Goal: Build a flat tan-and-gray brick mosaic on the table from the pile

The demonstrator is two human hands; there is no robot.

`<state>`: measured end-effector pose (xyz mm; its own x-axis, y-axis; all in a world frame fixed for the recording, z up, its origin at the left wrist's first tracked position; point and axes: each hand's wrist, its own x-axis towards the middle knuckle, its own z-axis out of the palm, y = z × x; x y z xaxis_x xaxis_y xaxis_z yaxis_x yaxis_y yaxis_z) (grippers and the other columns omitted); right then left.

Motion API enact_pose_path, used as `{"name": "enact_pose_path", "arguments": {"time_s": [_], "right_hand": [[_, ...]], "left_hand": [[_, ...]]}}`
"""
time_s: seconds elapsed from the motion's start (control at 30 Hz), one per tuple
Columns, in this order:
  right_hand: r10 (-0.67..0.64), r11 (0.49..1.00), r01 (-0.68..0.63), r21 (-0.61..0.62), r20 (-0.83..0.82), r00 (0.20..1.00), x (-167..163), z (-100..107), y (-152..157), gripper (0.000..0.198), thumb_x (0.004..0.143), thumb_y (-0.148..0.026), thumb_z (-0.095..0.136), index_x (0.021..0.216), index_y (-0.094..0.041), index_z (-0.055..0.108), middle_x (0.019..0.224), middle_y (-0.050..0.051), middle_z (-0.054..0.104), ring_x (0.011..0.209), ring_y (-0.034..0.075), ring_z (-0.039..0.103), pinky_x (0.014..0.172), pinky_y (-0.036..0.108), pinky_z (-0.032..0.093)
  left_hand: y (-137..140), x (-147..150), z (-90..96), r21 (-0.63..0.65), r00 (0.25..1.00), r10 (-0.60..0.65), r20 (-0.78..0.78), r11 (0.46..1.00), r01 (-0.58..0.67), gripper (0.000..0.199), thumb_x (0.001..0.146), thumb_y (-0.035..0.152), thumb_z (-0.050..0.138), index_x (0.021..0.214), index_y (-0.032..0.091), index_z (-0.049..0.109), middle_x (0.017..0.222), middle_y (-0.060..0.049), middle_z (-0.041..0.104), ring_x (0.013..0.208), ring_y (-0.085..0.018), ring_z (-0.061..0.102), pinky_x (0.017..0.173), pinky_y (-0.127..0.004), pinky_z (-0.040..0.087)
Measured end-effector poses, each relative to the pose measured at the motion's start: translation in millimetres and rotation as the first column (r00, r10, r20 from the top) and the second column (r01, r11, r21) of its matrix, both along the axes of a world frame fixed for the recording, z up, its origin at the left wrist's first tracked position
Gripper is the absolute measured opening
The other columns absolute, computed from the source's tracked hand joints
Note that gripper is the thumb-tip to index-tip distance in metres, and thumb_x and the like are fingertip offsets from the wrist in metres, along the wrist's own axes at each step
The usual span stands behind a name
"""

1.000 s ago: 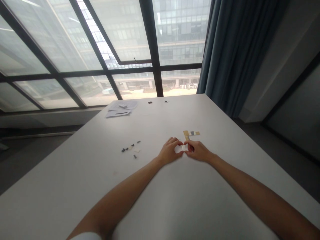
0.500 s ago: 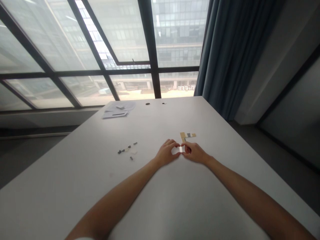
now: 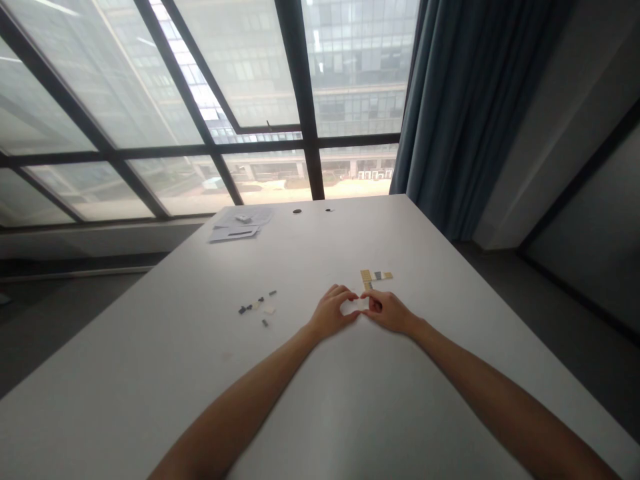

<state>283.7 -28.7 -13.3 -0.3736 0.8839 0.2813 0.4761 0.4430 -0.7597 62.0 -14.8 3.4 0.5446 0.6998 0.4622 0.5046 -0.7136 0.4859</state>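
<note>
A small white piece [image 3: 364,304] looks thin, flat and pale, close in tone to the white table [image 3: 165,373] under it, so that its outline is faint and its markings are too small to read; the left forearm [image 3: 255,387] and the right forearm [image 3: 495,380] reach from the near edge and slant inward, the hands meeting a little right of the middle; the left hand [image 3: 334,312] is curved into a loose C, forefinger on the far side and thumb on the near side, with a rounded gap inside the palm; the right hand [image 3: 391,311] is rounder and more folded, its forefinger and thumb mirroring the left, its other fingers curled in; the white piece sits between the two sets of fingertips, both hands apparently having hold of it by its far and near edges, each only slightly open, by the width of the piece; just beyond the right hand's fingertips lie a yellow block [image 3: 365,275], a grey block [image 3: 378,275] and a smaller yellow block [image 3: 389,275] in a row; well to the left, dark grey pieces [image 3: 265,323] lie scattered around a cream piece [image 3: 269,310]; papers [image 3: 220,235] lie at the far left.
</note>
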Motion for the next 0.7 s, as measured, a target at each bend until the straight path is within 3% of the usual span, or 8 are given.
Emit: {"name": "enact_pose_path", "arguments": {"time_s": [0.37, 0.47, 0.7], "right_hand": [[0.073, 0.997, -0.063, -0.052, 0.213, 0.974, 9.2, 49.1, -16.3, 0.023, 0.076, -0.018, 0.073, 0.099, -0.019, 0.068, 0.064, -0.006, 0.06, 0.058, 0.011, 0.051, 0.058, 0.022, 0.033], [0.035, 0.998, -0.024, -0.059, 0.198, 0.98, 14.6, 45.5, -19.4, 0.023, 0.078, -0.021, 0.072, 0.1, -0.019, 0.069, 0.065, -0.005, 0.06, 0.058, 0.011, 0.051, 0.057, 0.022, 0.033], [-0.162, 0.973, 0.194, -0.128, 0.226, 0.961, 15.3, 15.0, -10.2, 0.025, 0.073, -0.023, 0.073, 0.098, -0.018, 0.073, 0.064, -0.003, 0.061, 0.058, 0.012, 0.052, 0.055, 0.022, 0.031]], "left_hand": [[-17.4, 7.2, 22.1, -0.096, 0.994, 0.017, -0.103, 0.995, -0.027, 0.024, 0.076, 0.033, 0.077, 0.097, 0.024, 0.07, 0.095, -0.002, 0.067, 0.093, -0.019, 0.06, 0.087, -0.032, 0.05], [-15.8, 14.3, 22.4, -0.107, 0.991, 0.027, -0.131, 0.993, -0.041, 0.026, 0.076, 0.034, 0.077, 0.099, 0.024, 0.071, 0.096, -0.002, 0.067, 0.092, -0.019, 0.061, 0.085, -0.031, 0.05], [-6.9, 39.1, 2.2, -0.205, 0.978, 0.129, -0.164, 0.965, -0.162, 0.024, 0.073, 0.031, 0.076, 0.095, 0.022, 0.074, 0.094, -0.003, 0.068, 0.093, -0.021, 0.061, 0.084, -0.032, 0.05]]}}
